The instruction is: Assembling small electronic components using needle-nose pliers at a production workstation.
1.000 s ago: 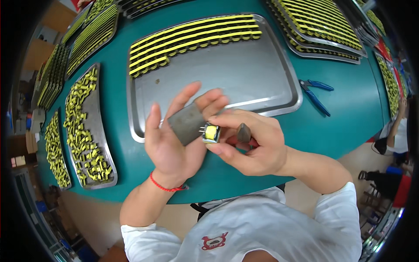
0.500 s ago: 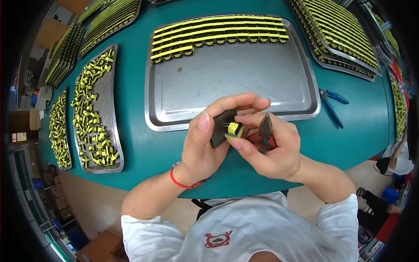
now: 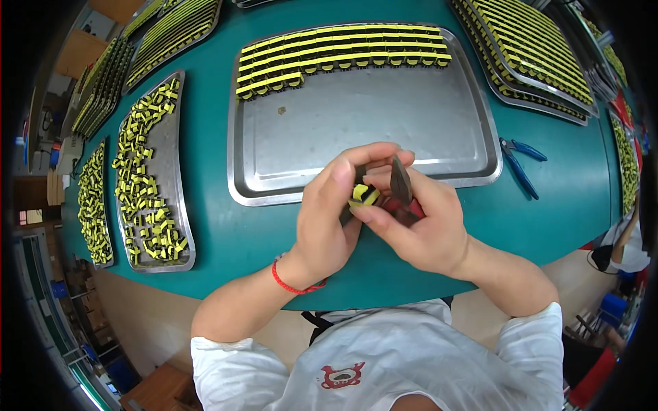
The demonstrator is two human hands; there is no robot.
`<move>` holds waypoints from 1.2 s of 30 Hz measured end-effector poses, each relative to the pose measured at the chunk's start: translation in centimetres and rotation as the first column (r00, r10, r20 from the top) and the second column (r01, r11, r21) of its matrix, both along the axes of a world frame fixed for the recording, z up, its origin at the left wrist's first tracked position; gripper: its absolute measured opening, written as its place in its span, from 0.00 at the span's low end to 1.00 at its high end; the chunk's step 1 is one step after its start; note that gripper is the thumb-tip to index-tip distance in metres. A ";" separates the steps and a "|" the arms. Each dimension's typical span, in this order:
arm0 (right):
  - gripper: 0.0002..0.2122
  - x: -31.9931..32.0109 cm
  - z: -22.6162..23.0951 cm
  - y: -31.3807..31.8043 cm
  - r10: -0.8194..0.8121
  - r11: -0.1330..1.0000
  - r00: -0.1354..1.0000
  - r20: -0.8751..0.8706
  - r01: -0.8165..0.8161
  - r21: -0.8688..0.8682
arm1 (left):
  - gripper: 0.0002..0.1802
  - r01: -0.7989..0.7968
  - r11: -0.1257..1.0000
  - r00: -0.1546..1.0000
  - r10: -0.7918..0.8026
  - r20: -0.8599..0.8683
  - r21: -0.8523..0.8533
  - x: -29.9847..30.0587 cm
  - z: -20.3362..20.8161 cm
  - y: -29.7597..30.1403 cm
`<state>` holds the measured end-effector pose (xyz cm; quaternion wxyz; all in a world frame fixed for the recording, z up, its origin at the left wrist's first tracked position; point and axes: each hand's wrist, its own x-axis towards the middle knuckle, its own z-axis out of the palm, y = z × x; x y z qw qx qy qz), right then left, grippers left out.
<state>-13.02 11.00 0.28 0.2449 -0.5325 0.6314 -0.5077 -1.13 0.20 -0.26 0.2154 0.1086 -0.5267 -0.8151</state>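
Note:
My left hand (image 3: 323,219) is closed around a dark flat plate (image 3: 346,215), most of which is hidden by the palm and fingers. Pinched between thumb and fingers of my right hand (image 3: 439,229) is a small transformer (image 3: 366,195), wrapped in yellow with a black band. It sits right against the plate. Also tucked in the right hand are pliers (image 3: 400,182) with red handles, their dark jaws pointing up and away. Both hands meet over the near edge of a metal tray (image 3: 370,130), where rows of similar transformers (image 3: 343,49) line the far side.
Loose transformers fill part of a narrow tray (image 3: 186,226) on the left, with another tray of them (image 3: 94,205) beyond it. Blue-handled cutters (image 3: 524,168) lie right of the middle tray. Stacked full trays (image 3: 528,55) stand at the far right of the green table (image 3: 569,205).
My hands have drawn closer together, and the transformer has tilted in toward the plate, which is now more covered. The pliers' jaws have shifted left and up.

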 end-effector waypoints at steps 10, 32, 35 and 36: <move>0.10 -0.7 0.7 -0.5 -0.062 0.985 0.977 0.205 0.093 -0.145 | 0.20 -0.083 0.818 0.996 0.059 0.059 0.570 -0.1 1.5 -0.9; 0.16 0.3 0.1 1.0 0.060 0.994 0.849 0.525 -0.098 0.045 | 0.28 -0.144 0.731 0.989 0.127 -0.074 -0.667 1.2 0.9 -1.2; 0.18 0.4 -1.1 0.6 0.063 0.998 0.797 0.601 -0.053 -0.034 | 0.42 -0.035 0.618 0.993 0.113 0.045 -0.785 1.0 1.4 -1.4; 0.18 0.3 -1.3 0.5 0.078 0.997 0.785 0.614 -0.062 -0.048 | 0.36 -0.045 0.551 0.995 0.104 0.015 -0.833 1.0 1.5 -1.6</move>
